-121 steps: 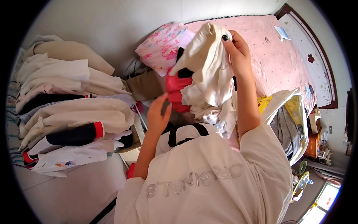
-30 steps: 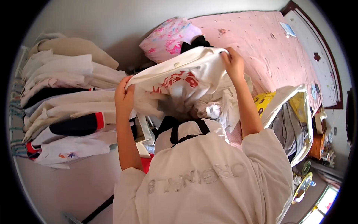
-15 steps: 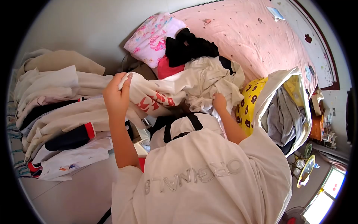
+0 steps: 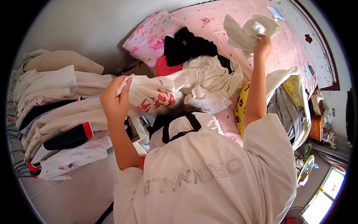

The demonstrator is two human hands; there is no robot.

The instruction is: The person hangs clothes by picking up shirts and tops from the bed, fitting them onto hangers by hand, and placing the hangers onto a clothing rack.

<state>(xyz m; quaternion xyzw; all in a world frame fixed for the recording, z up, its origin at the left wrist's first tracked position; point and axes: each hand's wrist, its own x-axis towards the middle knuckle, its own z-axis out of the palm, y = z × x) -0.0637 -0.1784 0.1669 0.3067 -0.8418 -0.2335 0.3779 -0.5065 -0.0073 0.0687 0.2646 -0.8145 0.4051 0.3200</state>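
Note:
My left hand (image 4: 116, 97) is closed around the edge of a white garment with a red print (image 4: 158, 100), which stretches right toward the heap on the bed. High on the right, my right hand (image 4: 263, 47) grips a crumpled white cloth (image 4: 238, 34) above the pink bed sheet. Its exact kind does not show. Between the hands, a cream-white garment (image 4: 214, 72) lies bunched up, touching the printed one. Black clothing (image 4: 190, 46) and a red cloth (image 4: 167, 66) lie just behind it.
Several garments hang in a row at the left, among them a dark sleeve with a red cuff (image 4: 65, 139). A floral pillow (image 4: 149, 37) rests on the pink bed (image 4: 294, 48). At the right stands a yellow-patterned bag (image 4: 241, 106) with grey clothes (image 4: 285, 106) inside.
My right hand has risen from the heap, up and to the right, carrying the white cloth. My left hand keeps its hold on the printed garment and has shifted slightly.

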